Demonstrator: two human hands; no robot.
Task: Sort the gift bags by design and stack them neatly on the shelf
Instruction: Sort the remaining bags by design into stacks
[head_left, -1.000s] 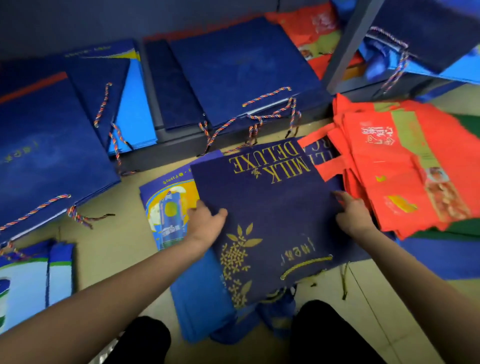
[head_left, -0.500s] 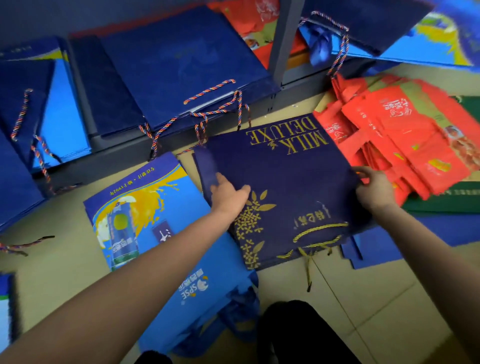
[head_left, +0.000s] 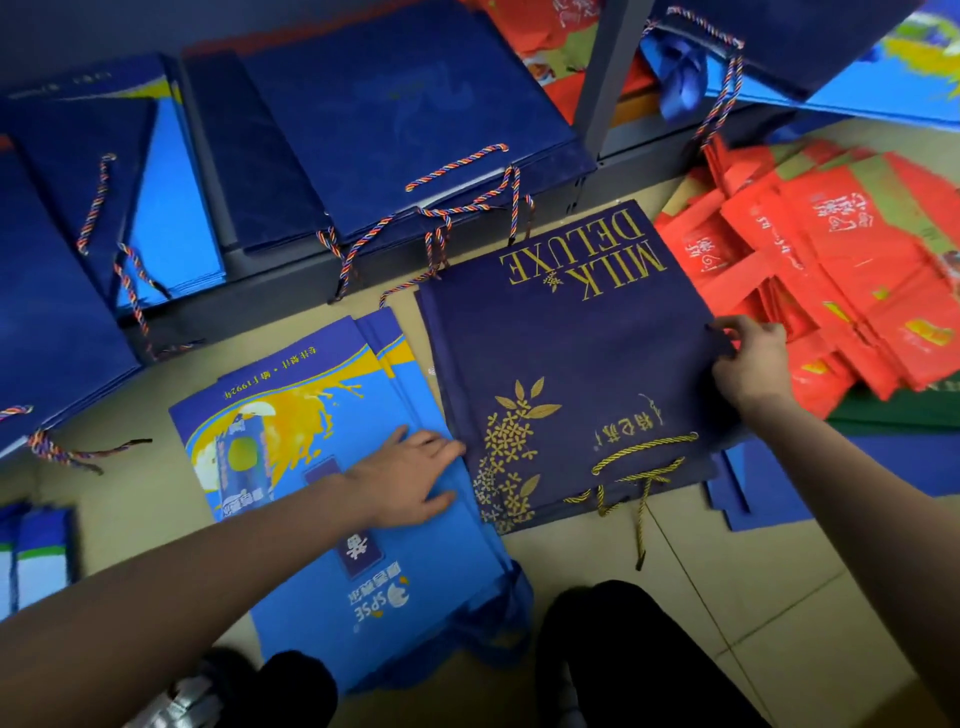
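Observation:
A dark navy gift bag (head_left: 566, 364) with gold "MILK DELUXE" lettering and gold rope handles lies flat on the floor, on top of others like it. My right hand (head_left: 748, 364) pinches its right edge. To its left lies a stack of light blue bags (head_left: 322, 426) printed with a yellow splash. My left hand (head_left: 410, 480) rests flat on that stack, fingers straight, just beside the navy bag's left edge. On the low shelf (head_left: 291, 280) behind lie stacks of plain dark blue bags (head_left: 395, 130) with striped rope handles.
A heap of red-orange bags (head_left: 831, 270) spreads on the floor at right, over a green one. A grey shelf post (head_left: 608, 78) rises behind the navy bag. More blue bags lie at far left and lower right. My dark-trousered knees are at the bottom.
The navy bag has shifted right, off the light blue stack. My left hand let go of its left edge and now lies flat on the light blue bags.

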